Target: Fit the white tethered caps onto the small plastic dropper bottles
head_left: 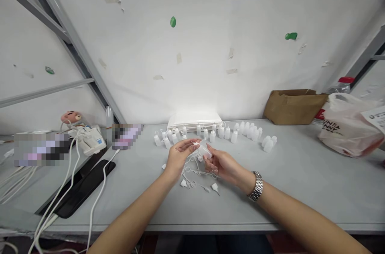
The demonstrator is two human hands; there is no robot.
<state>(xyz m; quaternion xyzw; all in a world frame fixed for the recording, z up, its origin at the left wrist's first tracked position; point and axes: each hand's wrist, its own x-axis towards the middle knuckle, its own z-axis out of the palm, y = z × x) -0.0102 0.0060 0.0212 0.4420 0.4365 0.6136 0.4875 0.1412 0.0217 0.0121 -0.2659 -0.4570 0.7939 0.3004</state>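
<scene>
Held between both hands over the front middle of the table is a small translucent white squeeze bottle (205, 150). My right hand (221, 164), with a metal watch on the wrist, grips the bottle's body with closed fingers. At its top end, the thumb and fingers of my left hand (181, 154) pinch a small white nozzle cap (196, 143), partly hidden by the fingers. Just below the hands lie loose white needle-tip caps (214, 187) and thin white looped straps (193, 184). Behind the hands stand several small bottles with caps fitted (212, 137).
Uncapped bottles (248, 130) cluster at the back right. A white flat stack (195, 119) rests against the wall. A brown cardboard box (294, 107) and a plastic bag (345, 125) stand at right. White cables (104, 178) and a black phone (86, 190) lie at left.
</scene>
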